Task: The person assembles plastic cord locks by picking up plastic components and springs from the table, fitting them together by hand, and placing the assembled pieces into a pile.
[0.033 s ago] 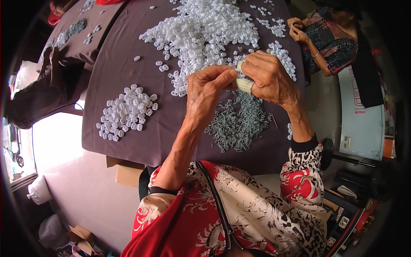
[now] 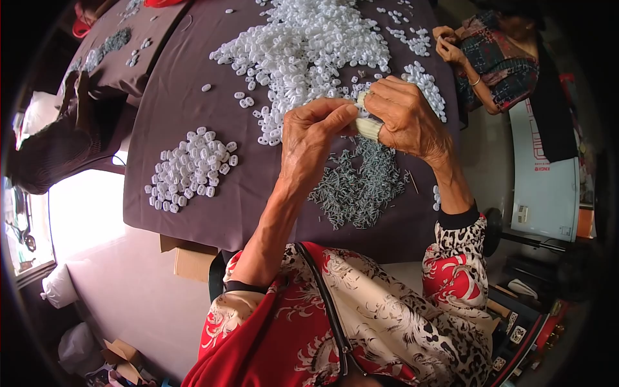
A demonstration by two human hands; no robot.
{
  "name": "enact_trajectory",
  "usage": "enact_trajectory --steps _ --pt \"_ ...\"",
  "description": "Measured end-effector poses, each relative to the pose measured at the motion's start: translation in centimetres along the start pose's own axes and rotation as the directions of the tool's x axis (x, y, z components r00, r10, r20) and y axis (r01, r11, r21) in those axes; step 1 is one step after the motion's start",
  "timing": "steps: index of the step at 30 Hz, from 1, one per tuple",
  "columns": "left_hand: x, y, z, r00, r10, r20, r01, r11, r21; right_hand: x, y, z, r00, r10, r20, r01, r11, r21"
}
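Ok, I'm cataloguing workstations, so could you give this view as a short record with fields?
Left hand: raised over the table, meeting or nearly meeting the right hand
Right hand: pale ribbed finger covers on it; anything pinched is hidden
Far side: large white heap of small pieces
Left side: smaller white pile
Below the hands in view: grey pile of thin pieces
Surface: dark cloth
Nearby: another person at right, hands close together

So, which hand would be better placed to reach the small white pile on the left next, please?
Probably the left hand: it is nearer that white pile; the right hand lies farther across.
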State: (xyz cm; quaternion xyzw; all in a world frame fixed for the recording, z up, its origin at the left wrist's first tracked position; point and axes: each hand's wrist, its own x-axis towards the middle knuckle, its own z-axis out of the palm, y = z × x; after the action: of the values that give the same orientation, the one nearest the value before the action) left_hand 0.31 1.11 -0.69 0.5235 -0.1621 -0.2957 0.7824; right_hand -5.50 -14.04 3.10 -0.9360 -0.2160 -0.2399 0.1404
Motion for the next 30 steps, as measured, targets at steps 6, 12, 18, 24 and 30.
enact_trajectory --steps 6,12,18,24,30 --pt "0.1 0.1 0.0 0.999 -0.042 0.021 0.041 0.999 0.023 -0.3 0.5 0.3 1.0 -0.016 -0.002 0.016 0.999 0.034" --pt "0.4 -0.2 -0.3 0.996 -0.065 0.058 0.071 0.993 -0.094 -0.1 0.2 0.2 0.999 0.007 -0.042 -0.008 1.0 -0.025" --pt "0.9 -0.8 -1.1 0.986 -0.138 0.092 0.155 0.965 -0.213 0.0 0.1 0.2 0.998 0.064 -0.004 -0.064 0.998 -0.009" --pt "1.8 0.9 -5.3 0.998 0.034 -0.058 -0.038 0.996 -0.08 -1.5 1.0 1.2 0.915 0.401 0.034 -0.397 0.885 0.245" --pt "-0.5 2.1 -13.3 0.918 0.152 -0.365 0.092 0.816 0.571 -4.1 2.1 6.9 0.856 0.465 0.227 -0.517 0.787 0.337"
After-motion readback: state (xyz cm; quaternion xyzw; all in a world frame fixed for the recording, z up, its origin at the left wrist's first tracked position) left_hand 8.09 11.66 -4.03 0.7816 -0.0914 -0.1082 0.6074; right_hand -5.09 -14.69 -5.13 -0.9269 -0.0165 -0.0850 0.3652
